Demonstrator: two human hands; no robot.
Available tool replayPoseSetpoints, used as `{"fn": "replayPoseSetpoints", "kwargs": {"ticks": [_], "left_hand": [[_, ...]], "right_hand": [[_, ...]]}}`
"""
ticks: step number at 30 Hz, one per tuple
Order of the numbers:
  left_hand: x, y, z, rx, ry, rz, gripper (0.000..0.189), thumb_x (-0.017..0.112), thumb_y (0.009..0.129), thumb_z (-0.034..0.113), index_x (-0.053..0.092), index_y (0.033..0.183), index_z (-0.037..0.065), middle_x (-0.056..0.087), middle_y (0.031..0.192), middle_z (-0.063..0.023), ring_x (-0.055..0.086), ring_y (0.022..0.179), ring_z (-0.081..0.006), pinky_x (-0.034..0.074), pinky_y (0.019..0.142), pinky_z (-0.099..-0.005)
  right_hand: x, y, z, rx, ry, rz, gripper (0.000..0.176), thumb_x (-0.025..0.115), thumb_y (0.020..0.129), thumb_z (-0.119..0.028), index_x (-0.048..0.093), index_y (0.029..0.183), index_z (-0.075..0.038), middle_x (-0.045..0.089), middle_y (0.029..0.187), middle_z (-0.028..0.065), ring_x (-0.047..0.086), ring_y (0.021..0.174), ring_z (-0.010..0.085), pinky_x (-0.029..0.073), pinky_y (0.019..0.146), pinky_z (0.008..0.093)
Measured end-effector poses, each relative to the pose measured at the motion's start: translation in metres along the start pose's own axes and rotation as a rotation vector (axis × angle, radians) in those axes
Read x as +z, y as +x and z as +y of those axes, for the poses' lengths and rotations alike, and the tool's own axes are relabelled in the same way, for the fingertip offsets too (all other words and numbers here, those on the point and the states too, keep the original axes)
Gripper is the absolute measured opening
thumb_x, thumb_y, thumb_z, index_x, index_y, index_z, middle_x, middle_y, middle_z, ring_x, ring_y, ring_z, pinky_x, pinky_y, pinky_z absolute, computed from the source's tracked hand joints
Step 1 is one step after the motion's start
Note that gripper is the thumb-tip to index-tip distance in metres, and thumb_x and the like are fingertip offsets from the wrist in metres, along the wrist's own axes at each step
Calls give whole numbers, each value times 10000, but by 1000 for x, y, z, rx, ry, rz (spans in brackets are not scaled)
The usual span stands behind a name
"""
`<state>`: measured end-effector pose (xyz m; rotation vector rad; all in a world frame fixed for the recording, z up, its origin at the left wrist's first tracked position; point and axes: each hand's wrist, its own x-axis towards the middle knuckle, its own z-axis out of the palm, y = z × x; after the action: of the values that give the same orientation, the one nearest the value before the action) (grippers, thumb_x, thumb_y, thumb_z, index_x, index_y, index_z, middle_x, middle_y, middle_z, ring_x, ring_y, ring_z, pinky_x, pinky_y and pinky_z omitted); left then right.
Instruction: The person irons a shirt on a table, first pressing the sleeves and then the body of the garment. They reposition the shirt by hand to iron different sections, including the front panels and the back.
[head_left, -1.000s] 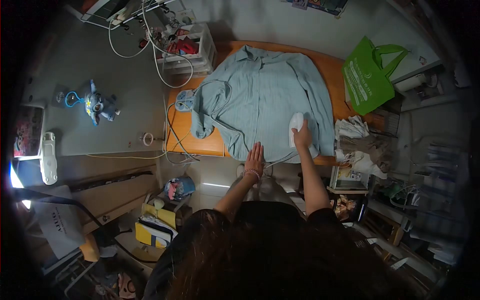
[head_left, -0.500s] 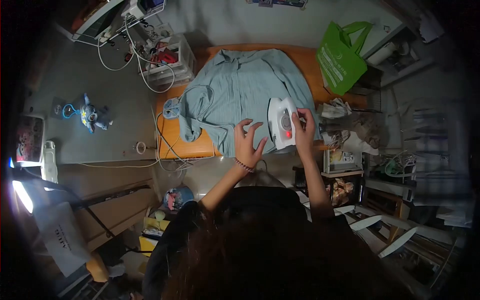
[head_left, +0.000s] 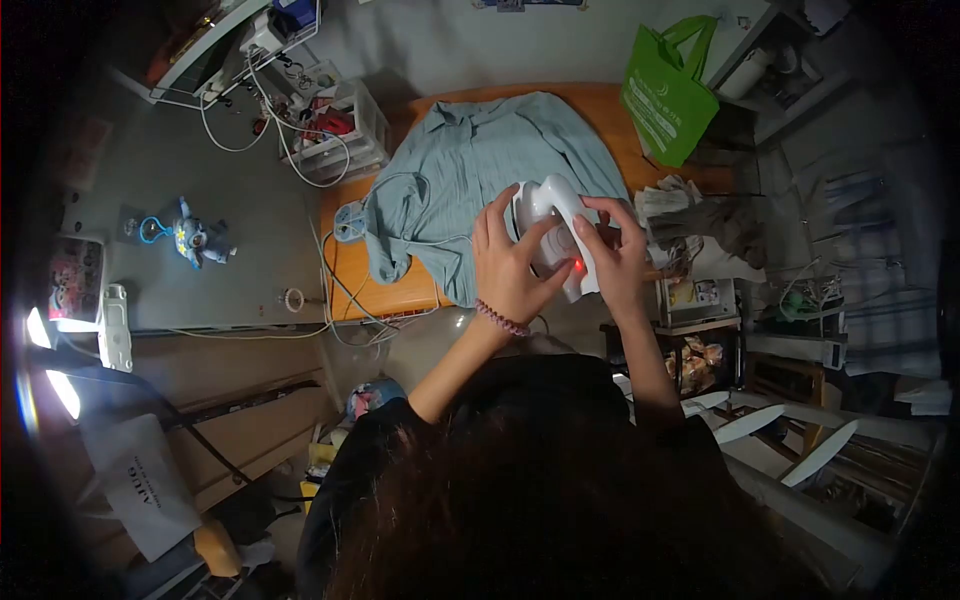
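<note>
A white clothes iron [head_left: 556, 190] with a lit red light is held near my body, over the front edge of the wooden table [head_left: 352, 293]. My right hand [head_left: 618, 262] is closed around its handle. My left hand [head_left: 512, 262] grips the iron from the left, thumb and fingers at the round dial below the handle. Behind them a light blue-green long-sleeved shirt [head_left: 470, 155] lies spread on the table, its left sleeve folded inward. The iron and both hands hide the shirt's lower right part.
A clear plastic drawer box [head_left: 368, 128] stands at the back left and a green bag [head_left: 668, 100] at the back right. Folded cloths [head_left: 668, 203] lie to the right. Cables [head_left: 328, 262] hang along the table's left side. A blue plush toy [head_left: 197, 240] rests on the grey surface.
The iron has come up off the shirt, tilted toward me in my right hand. My left hand has moved right, from open above the shirt onto the iron's dial.
</note>
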<state>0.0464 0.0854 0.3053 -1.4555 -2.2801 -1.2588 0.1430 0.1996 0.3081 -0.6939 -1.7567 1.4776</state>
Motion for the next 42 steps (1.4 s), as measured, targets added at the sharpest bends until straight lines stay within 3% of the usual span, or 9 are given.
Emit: {"fn": "replayPoseSetpoints", "kwargs": {"ticks": [7,12,16,20,23,39,42], "left_hand": [[-11,7,0,25,21,34,414,810,562,228,722,956,138,447,1328,-179,410,1189,-398,362,980,-485],[-13,12,-5,54,-3,-19,377,820,592,229,749,950,133,460,1337,-161,403,1208,-392,362,1000,-475],[-15,13,-9,62,-2,-77,382,815,573,228,743,937,137,421,1378,-182,355,1275,-420,321,1046,-519],[-19,16,-11,65,9,-152,370,818,586,244,745,939,158,367,1426,-197,286,1341,-437,261,1095,-547],[-22,16,-15,77,47,-196,377,827,615,234,744,978,173,349,1449,-204,282,1341,-456,286,1090,-510],[-29,16,-33,62,-18,-379,266,742,724,193,712,981,128,313,1462,-227,234,1360,-473,228,1117,-508],[-29,15,-34,68,-70,-363,224,707,723,197,709,935,126,316,1449,-247,212,1369,-480,181,1124,-556]], "right_hand": [[0,4,0,-95,-39,-24,185,700,835,-114,655,980,-8,481,779,-11,398,638,51,333,544,213],[0,3,-8,-42,-16,-38,196,702,837,-117,660,990,-1,453,692,-38,362,602,38,292,518,217],[0,3,-6,-19,-5,-54,205,701,837,-108,666,1005,5,418,620,-58,336,561,28,266,494,216],[1,3,-3,-31,-13,-71,199,696,842,-98,673,1012,3,419,613,-61,333,555,23,261,490,212],[2,4,-1,-28,-19,-98,193,692,846,-97,680,1012,2,431,612,-60,343,550,19,263,485,209],[10,1,-8,32,20,-145,188,690,851,-101,674,1008,1,408,582,-72,335,529,9,254,474,213],[11,1,-7,27,23,-150,185,688,853,-103,672,1006,-1,394,578,-74,326,528,9,247,473,215]]}}
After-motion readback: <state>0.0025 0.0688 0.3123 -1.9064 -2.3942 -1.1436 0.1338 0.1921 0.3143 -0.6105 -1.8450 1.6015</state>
